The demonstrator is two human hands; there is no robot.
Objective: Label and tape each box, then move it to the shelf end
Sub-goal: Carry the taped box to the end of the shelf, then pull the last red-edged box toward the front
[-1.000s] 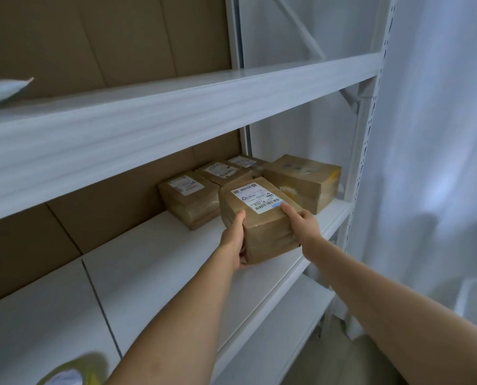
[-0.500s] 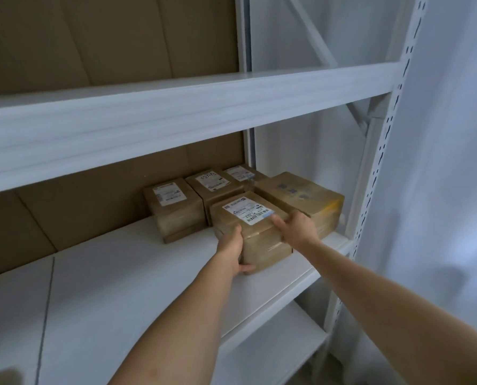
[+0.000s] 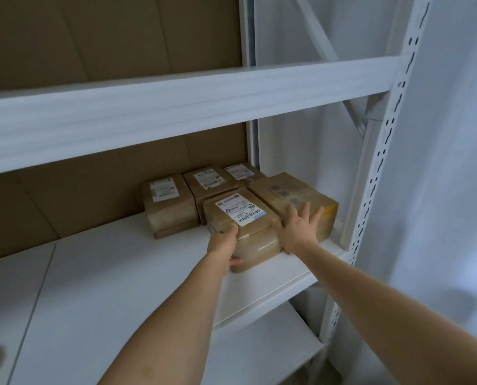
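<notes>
Resting on the white metal shelf (image 3: 137,276) at its far right end, the brown cardboard box with a white barcode label on top (image 3: 241,229) sits between the two hands. The left hand (image 3: 222,244) grips its near left corner, the thumb lying along the top edge beside the label and the fingers curled round the side, one fingertip showing pink near the bottom of the box. The right hand (image 3: 298,227) lies just right of this box with its fingers straight and spread, the palm flat against the larger brown taped parcel with a yellow patch on its side (image 3: 292,198); its thumb side touches the right face of the labelled box, and it has hold of nothing. The larger parcel stands directly under and beyond the right hand, touching the labelled box and close to the white perforated upright post (image 3: 381,151) of the rack. Beyond the left hand, three more small brown boxes with white labels (image 3: 204,190) stand in a row against the brown cardboard backing (image 3: 73,195), the nearest of them just behind the gripped box. Above both hands runs the white beam of the upper shelf (image 3: 176,107). Right of the right forearm hangs a pale curtain (image 3: 453,190). Below the forearms a lower white shelf board (image 3: 259,354) shows.
</notes>
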